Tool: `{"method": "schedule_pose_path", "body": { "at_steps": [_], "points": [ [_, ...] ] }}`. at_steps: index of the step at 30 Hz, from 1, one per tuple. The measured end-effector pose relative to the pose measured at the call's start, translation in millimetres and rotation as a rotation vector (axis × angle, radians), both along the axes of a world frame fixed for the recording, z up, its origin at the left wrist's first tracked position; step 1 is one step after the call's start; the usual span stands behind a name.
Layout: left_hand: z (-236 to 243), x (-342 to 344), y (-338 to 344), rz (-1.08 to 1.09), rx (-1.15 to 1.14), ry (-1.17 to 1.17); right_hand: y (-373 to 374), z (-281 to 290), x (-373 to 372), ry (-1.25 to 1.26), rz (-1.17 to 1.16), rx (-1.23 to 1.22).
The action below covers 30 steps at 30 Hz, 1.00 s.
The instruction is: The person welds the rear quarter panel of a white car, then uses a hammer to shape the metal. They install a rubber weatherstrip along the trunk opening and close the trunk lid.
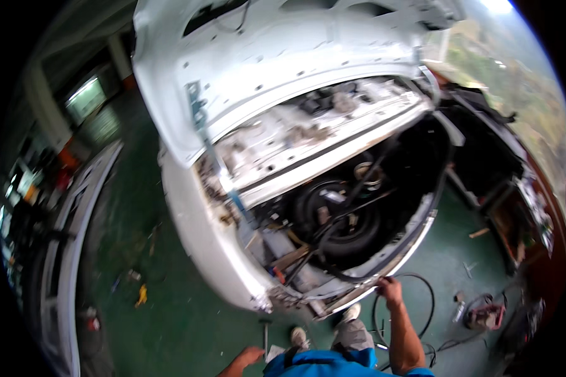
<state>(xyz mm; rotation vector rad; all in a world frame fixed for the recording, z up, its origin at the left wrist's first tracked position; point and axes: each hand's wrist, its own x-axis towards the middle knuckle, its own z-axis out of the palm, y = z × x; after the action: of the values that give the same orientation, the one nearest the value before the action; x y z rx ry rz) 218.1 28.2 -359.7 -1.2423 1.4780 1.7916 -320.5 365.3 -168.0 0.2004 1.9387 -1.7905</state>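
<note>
A white car body (pixel 195 232) stands before me with its trunk lid (pixel 264 69) raised. Curled at the lower right rim of the trunk opening is my right hand (pixel 391 293); its fingertips meet the rear sill (pixel 358 294), and whatever they pinch is too blurred to tell. A black rubber seal (pixel 429 217) runs along that rim and hangs partly loose across the opening. Low beside my body, my left hand (pixel 251 356) is closed at the handle of a slim T-shaped hammer (pixel 266 333), its head pointing away from me. Inside the trunk lies a spare tire (pixel 352 235).
A thin black hose (pixel 432 308) loops on the green floor right of my feet, near a reddish machine (pixel 486 316). Removed panels (pixel 506 188) stand at the right. A long white panel (pixel 75 264) lies at the left, and a yellow object (pixel 142 295) is on the floor.
</note>
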Motion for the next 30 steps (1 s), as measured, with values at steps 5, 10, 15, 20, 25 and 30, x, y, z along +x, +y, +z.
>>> {"method": "schedule_pose_path", "body": {
  "at_steps": [5, 10, 15, 20, 25, 30],
  "points": [
    [58.9, -38.7, 60.7, 0.387, -0.097, 0.018, -81.3, 10.9, -45.9, -0.148, 0.243, -0.186],
    [99.4, -36.3, 121.6, 0.737, -0.199, -0.176, -179.1, 55.1, -30.8, -0.230, 0.771, -0.332],
    [132.1, -50.8, 167.0, 0.891, -0.221, -0.175, -262.0, 88.5, -4.5, -0.268, 1.125, -0.458],
    [151.3, -89.9, 193.6, 0.942, -0.237, -0.129, -347.5, 115.6, 34.9, -0.251, 1.168, -0.559],
    [117.8, -75.5, 223.4, 0.964, -0.105, -0.050, -390.9, 152.1, 72.5, -0.176, 1.092, -0.455],
    [67.9, -57.5, 236.6, 0.950, -0.048, -0.132, -379.4, 121.9, 53.6, -0.109, 1.110, -0.377]
  ]
}}
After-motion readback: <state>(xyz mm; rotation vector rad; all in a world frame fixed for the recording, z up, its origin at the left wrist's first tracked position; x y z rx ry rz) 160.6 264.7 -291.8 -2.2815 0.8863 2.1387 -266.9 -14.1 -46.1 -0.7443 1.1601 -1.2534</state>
